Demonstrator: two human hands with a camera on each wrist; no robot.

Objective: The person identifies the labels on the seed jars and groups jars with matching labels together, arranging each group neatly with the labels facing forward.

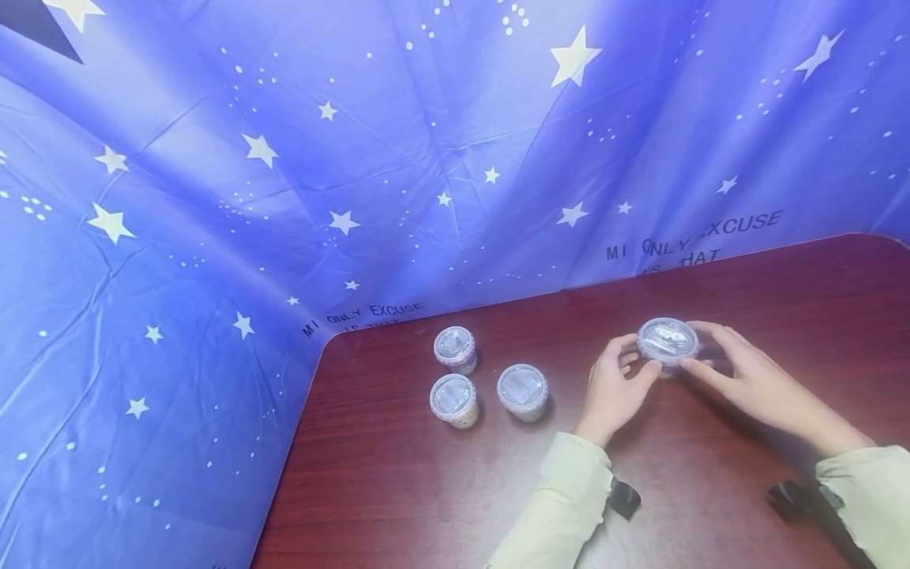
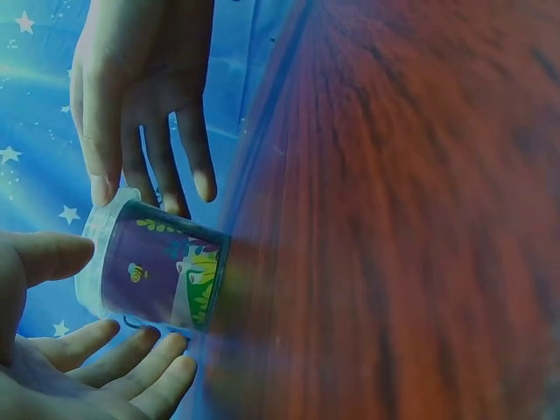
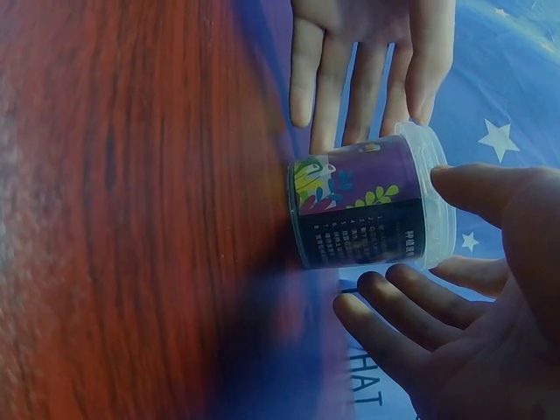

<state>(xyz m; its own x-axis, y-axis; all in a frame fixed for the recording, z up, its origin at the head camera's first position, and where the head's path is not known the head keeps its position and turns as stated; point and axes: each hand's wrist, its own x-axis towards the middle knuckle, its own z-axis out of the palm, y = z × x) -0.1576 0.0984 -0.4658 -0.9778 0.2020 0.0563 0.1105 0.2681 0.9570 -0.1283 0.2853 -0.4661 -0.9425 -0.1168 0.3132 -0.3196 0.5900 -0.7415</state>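
Note:
Between the two hands is a small clear plastic cup point(image 1: 668, 344) with a transparent lid and a purple printed label. My left hand point(image 1: 617, 387) holds its left side, the thumb on the near rim. My right hand point(image 1: 753, 375) holds the right side, its thumb also at the lid's rim. In the left wrist view the cup point(image 2: 153, 267) shows a bee and leaves on its label; in the right wrist view the cup point(image 3: 363, 206) shows lines of printed text. Whether its base touches the table cannot be told.
Three similar lidded cups stand to the left on the dark red wooden table point(image 1: 398, 490): a back cup point(image 1: 455, 348), a front cup point(image 1: 453, 401) and a right cup point(image 1: 523, 391). A blue star-patterned curtain point(image 1: 398, 158) hangs along the table's back and left edges.

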